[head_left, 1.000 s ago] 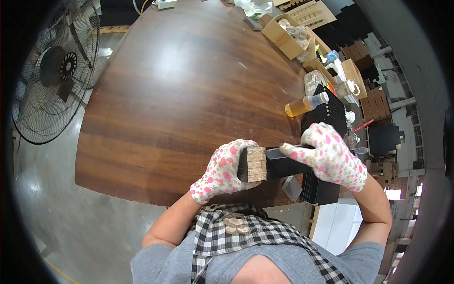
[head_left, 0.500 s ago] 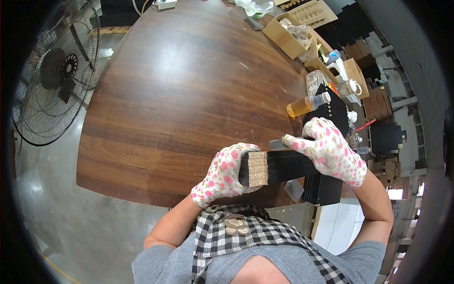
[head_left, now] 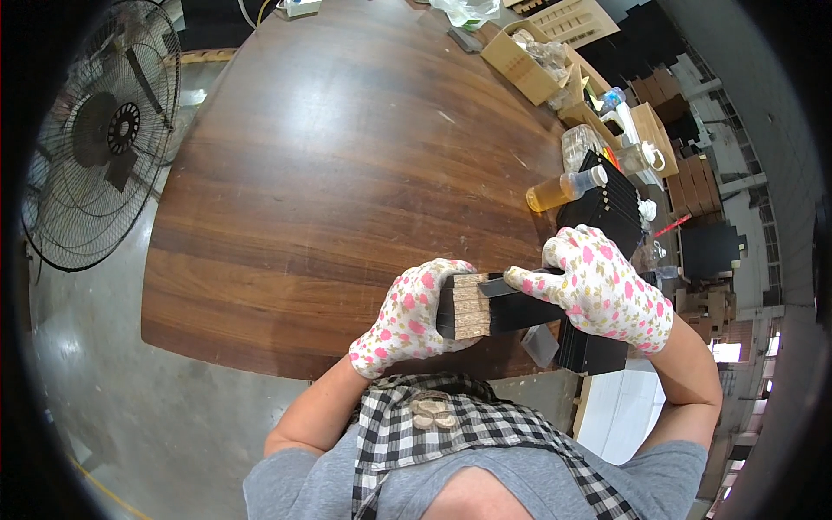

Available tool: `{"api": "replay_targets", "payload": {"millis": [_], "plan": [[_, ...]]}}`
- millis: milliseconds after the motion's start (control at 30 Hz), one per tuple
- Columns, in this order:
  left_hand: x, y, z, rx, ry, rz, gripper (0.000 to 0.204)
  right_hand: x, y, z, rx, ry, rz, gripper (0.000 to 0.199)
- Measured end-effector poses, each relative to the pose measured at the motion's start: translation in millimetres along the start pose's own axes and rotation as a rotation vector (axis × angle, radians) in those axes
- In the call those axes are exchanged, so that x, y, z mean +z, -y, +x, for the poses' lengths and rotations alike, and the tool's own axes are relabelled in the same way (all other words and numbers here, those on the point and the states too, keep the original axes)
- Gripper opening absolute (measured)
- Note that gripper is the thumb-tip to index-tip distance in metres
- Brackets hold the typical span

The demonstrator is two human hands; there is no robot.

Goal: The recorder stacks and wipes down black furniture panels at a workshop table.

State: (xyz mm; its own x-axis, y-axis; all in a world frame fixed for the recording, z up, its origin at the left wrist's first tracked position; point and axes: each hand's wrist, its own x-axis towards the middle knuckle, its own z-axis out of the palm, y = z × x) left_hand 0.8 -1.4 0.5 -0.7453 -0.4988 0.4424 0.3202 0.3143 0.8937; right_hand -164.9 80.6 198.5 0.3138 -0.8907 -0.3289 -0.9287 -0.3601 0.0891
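My left hand (head_left: 411,314), in a white glove with pink flowers, is closed around the left end of a stack of narrow black boards (head_left: 517,314). Near that end, a band of raw, tan particleboard (head_left: 471,306) shows across the stack. My right hand (head_left: 604,282), gloved alike, is closed on a dark flat strip (head_left: 497,287), its thumb stretched along it. The strip's end lies against the stack beside the tan band. What kind of tool or piece this strip is, I cannot make out.
More black boards (head_left: 592,348) lie by my right wrist, near a small grey block (head_left: 539,345). A bottle of amber liquid (head_left: 551,192) stands beyond, beside a black stack (head_left: 600,202). Cardboard boxes (head_left: 520,69) line the table's (head_left: 347,191) far right; a fan (head_left: 108,130) stands left.
My right hand has moved left and slightly nearer to me, bringing the dark strip from beyond the stack onto it by the tan band. My left hand has barely moved.
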Motion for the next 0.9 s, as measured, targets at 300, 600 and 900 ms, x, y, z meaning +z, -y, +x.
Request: {"api": "replay_targets", "payload": {"millis": [300, 600, 900], "plan": [[-1, 0, -1, -0.024, 0.012, 0.029, 0.072, 5, -9, 1, -0.077, -0.099, -0.132, 0.041], [2, 2, -1, -0.008, -0.028, 0.035, 0.072, 15, -27, 1, -0.152, -0.181, -0.184, 0.043], [2, 3, 0, -0.055, 0.001, 0.032, 0.078, 22, -38, 3, -0.274, -0.253, -0.299, 0.041]]}}
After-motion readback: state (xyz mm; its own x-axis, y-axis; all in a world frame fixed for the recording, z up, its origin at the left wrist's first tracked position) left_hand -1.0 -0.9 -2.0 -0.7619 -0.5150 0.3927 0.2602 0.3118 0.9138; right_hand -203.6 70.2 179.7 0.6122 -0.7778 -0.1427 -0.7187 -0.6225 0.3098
